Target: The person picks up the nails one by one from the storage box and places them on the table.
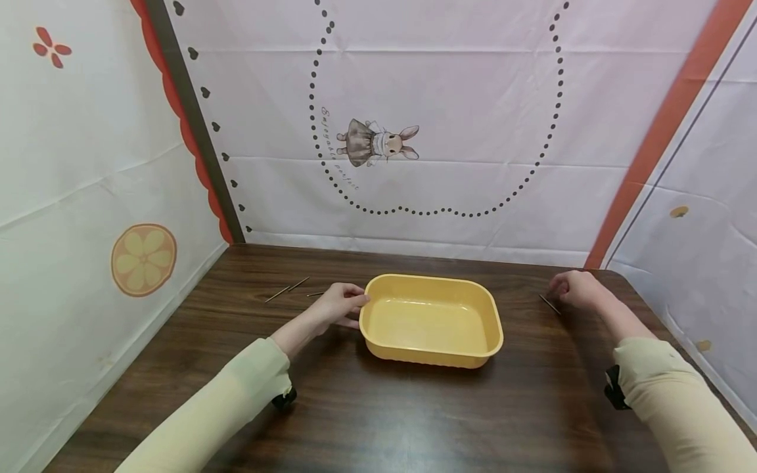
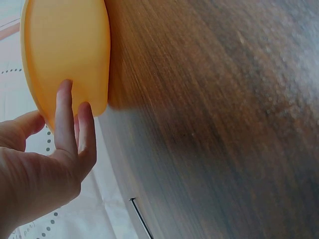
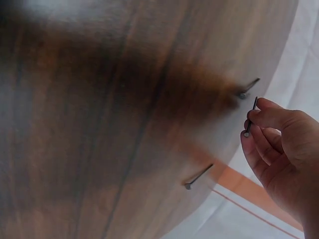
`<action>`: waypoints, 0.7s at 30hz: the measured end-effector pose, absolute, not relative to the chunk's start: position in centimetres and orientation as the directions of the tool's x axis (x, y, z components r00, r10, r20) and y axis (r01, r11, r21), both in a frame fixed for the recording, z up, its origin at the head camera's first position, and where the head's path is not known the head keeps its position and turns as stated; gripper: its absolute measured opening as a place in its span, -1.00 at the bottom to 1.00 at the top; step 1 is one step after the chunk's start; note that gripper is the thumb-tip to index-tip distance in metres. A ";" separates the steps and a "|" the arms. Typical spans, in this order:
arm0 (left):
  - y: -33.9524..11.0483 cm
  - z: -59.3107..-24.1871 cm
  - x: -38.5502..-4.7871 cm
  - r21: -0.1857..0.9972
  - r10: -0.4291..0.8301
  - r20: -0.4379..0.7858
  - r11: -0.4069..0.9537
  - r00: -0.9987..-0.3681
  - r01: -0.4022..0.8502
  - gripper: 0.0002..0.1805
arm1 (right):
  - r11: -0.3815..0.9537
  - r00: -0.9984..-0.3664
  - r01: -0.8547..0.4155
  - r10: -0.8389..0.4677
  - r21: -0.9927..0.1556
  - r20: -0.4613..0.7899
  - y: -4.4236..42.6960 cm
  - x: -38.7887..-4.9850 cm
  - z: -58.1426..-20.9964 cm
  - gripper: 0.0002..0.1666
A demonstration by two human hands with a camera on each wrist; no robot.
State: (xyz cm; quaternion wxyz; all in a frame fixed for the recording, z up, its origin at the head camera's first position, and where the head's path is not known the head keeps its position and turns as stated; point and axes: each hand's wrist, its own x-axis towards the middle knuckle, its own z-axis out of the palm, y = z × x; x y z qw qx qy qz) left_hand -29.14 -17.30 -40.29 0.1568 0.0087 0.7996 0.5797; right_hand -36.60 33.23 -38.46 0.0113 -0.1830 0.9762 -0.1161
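Observation:
A yellow plastic basin (image 1: pixel 430 322) stands on the dark wooden table. My left hand (image 1: pixel 341 305) holds its left end, thumb at the rim and fingers against the outer wall, as the basin (image 2: pixel 70 55) shows in the left wrist view. Over at the table's right side, my right hand (image 3: pixel 279 144) pinches a metal nail (image 3: pixel 251 117) between thumb and fingers. Two more nails lie close by on the table: one nail (image 3: pixel 199 177) apart from the hand, another nail (image 3: pixel 250 88) near the fingertips. Nothing is visible inside the basin.
Several thin nails (image 1: pixel 278 294) lie left of the basin, one of them partly behind the left hand. A printed cloth (image 1: pixel 449 131) hangs behind the table (image 1: pixel 378 414) and along both sides. Black straps circle both sleeves.

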 end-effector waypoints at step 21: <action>-17.3 -40.6 -29.4 0.932 0.199 -0.241 0.320 -0.950 -0.169 -0.51 | 0.900 -0.936 -0.352 -0.341 -0.257 0.090 33.5 -36.0 -39.9 -0.79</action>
